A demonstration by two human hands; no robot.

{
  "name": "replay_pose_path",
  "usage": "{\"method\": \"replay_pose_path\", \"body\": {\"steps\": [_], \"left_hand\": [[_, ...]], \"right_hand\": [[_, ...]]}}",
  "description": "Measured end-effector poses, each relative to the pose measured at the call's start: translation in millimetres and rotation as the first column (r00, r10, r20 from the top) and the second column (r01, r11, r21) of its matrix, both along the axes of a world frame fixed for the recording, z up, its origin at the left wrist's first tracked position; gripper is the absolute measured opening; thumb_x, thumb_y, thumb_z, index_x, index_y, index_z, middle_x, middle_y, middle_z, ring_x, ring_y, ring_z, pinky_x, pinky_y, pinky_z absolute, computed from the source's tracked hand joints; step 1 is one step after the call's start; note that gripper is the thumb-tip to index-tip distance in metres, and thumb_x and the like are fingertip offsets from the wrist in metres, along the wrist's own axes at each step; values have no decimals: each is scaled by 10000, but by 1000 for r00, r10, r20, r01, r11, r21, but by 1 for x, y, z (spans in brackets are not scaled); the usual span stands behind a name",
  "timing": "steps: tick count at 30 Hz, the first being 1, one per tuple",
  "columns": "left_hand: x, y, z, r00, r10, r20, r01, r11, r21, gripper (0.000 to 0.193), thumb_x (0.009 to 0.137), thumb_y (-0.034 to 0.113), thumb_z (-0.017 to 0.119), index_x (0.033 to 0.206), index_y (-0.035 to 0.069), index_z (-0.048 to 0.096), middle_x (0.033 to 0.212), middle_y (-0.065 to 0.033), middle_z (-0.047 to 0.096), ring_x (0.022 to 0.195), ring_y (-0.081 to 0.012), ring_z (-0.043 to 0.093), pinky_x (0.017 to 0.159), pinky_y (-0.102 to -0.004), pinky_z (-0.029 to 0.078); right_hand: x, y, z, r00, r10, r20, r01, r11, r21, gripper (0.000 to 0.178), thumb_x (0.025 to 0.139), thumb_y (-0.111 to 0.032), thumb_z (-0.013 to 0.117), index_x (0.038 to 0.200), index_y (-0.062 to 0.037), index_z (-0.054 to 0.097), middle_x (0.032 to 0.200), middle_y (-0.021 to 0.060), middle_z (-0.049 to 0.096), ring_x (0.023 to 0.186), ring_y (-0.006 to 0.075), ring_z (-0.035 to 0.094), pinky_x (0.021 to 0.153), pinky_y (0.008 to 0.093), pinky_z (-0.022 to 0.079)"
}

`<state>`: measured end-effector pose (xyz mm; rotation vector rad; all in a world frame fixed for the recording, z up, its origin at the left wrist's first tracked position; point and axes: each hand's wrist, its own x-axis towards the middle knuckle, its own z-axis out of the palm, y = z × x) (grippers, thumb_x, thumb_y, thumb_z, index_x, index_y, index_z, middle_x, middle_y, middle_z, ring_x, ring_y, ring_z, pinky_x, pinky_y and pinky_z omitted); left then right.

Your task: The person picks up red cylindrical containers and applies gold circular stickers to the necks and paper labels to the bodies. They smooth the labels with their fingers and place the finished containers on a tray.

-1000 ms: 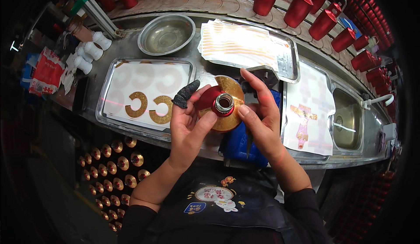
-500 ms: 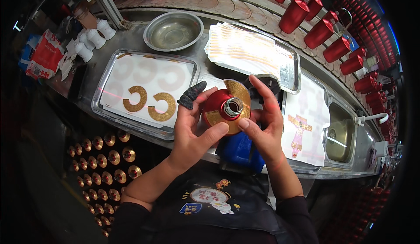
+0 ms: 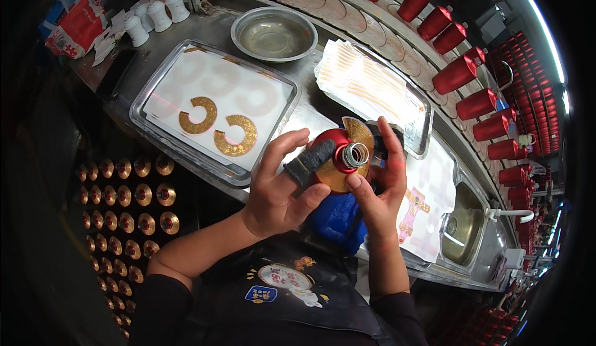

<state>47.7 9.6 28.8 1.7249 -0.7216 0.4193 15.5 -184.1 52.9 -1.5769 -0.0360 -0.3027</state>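
Observation:
A red bottle [image 3: 329, 137] with an open threaded neck tilts up toward me, a shiny gold ring-shaped decal [image 3: 337, 181] on its shoulder. One end of the decal sticks up past the far edge. My right hand [image 3: 383, 200] grips the bottle from the right, thumb on the decal beside the neck. My left hand [image 3: 273, 204] has its fingers apart; a black cover [image 3: 309, 163] wraps one finger, which lies against the bottle's left shoulder. The left thumb is by the near edge. Beneath the bottle is a blue padded thing [image 3: 338, 219], partly hidden.
Left, a metal tray [image 3: 144, 107] bears white paper with two gold C-shaped decals [image 3: 236, 136]. Behind are a metal bowl [image 3: 273, 34] and a tray of decal sheets [image 3: 363, 73]. A sink [image 3: 462, 225] is at right. Red bottles [image 3: 458, 73] line a conveyor; gold-topped bottles [image 3: 146, 194] stand lower left.
My left hand has shifted off its hold at the bottle's side, and its black-covered finger now lies on the shoulder. The bottle sits slightly further right in view; the whole view has turned.

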Motion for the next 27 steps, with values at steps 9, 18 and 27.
{"method": "replay_pose_path", "body": {"steps": [9,18,27], "left_hand": [[-19,6,18,969,129,213,-188,939,287,437,908,417,721,924,-21,724,1386,-178,492,1242,-393,549,1018,-487,483],[-28,-5,32,947,128,296,-253,863,437,366,838,410,760,930,56,756,1409,-189,461,1314,-425,455,1082,-654,311],[-31,-29,30,958,167,234,-221,948,231,467,797,281,817,1175,50,671,1474,-205,333,1391,-446,313,1142,-600,237]], "right_hand": [[5,4,3,1000,28,-2,-28,990,135,809,867,-104,772,1557,-16,359,1503,137,451,1030,137,671,795,232,554],[16,-3,5,997,75,20,-77,972,224,589,933,-49,705,1477,-1,485,1394,108,584,1128,147,639,925,263,533],[24,-22,4,975,199,101,-217,950,224,511,952,-70,676,1438,15,541,1444,103,580,1135,100,620,899,236,528]]}}
